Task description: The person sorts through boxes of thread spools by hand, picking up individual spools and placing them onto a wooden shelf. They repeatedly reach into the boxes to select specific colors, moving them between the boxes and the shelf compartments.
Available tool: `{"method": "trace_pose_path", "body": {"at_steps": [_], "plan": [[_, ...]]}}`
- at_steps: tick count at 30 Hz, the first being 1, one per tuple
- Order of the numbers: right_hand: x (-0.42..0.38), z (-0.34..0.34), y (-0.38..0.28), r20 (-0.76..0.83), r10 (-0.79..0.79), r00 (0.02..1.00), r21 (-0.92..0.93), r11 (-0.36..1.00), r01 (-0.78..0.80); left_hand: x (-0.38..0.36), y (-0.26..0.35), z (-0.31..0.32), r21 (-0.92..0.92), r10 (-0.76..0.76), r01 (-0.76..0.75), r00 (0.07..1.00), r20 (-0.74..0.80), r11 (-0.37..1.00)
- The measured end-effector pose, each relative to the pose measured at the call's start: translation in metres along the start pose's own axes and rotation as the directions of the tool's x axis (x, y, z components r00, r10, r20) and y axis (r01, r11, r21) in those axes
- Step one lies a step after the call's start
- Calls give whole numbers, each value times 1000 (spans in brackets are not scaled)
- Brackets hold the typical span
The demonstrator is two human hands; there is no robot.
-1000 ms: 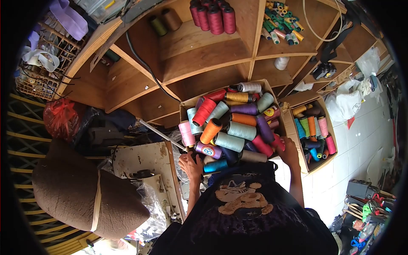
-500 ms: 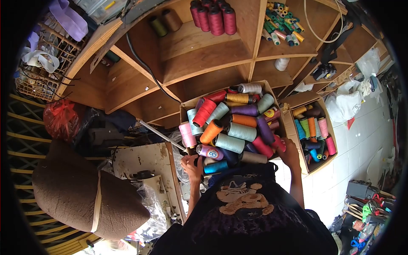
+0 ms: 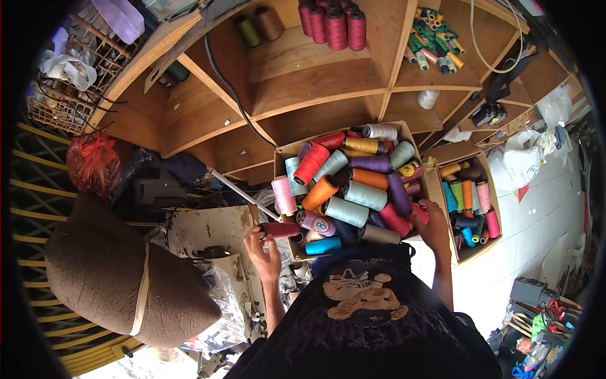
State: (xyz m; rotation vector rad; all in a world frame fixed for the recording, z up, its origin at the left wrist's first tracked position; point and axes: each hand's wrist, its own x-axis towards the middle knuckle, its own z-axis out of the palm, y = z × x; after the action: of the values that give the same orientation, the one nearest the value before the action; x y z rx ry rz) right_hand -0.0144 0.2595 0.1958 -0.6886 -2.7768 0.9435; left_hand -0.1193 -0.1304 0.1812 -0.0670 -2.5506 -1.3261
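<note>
A large cardboard box (image 3: 425, 183) full of thread cones sits in front of me. At its left corner my left hand (image 3: 263, 254) pinches the end of a dark red thread cone (image 3: 281, 230), which lies sideways at the rim. My right hand (image 3: 435, 228) grips a bright red thread cone (image 3: 419, 215) at the right side of the box; its fingertips are partly hidden. Between the hands lie a pale blue cone (image 3: 346, 211), an orange cone (image 3: 320, 192), a purple cone (image 3: 399, 194) and a pink cone (image 3: 283, 195).
A smaller box (image 3: 447, 232) of thread cones stands to the right. Behind are wooden shelves (image 3: 315, 101) with crimson cones (image 3: 337, 28) and small spools (image 3: 435, 43). On the left are a worn white-topped table (image 3: 208, 227) and a brown cushion-like bundle (image 3: 120, 284).
My left hand has moved left and come up with the dark red cone, now visible at the box corner. My right hand stays at the red cone. The view has shifted slightly.
</note>
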Motion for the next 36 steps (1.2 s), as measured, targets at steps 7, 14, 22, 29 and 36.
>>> {"method": "trace_pose_path", "body": {"at_steps": [7,14,22,29,36], "plan": [[8,-9,-34,5,-139,990,134,981,137,16,6,-8,-531,-215,196,976,26,824],[13,-15,-113,153,-353,923,460,852,250,22,69,21,-742,-140,260,965,222,618],[14,5,-150,300,-508,807,313,852,420,18,116,52,-700,90,237,914,396,674],[25,7,-146,292,-485,824,156,874,459,9,123,69,-641,296,156,789,539,751],[18,12,-146,266,-580,770,139,813,565,6,122,71,-545,304,46,788,535,837]]}}
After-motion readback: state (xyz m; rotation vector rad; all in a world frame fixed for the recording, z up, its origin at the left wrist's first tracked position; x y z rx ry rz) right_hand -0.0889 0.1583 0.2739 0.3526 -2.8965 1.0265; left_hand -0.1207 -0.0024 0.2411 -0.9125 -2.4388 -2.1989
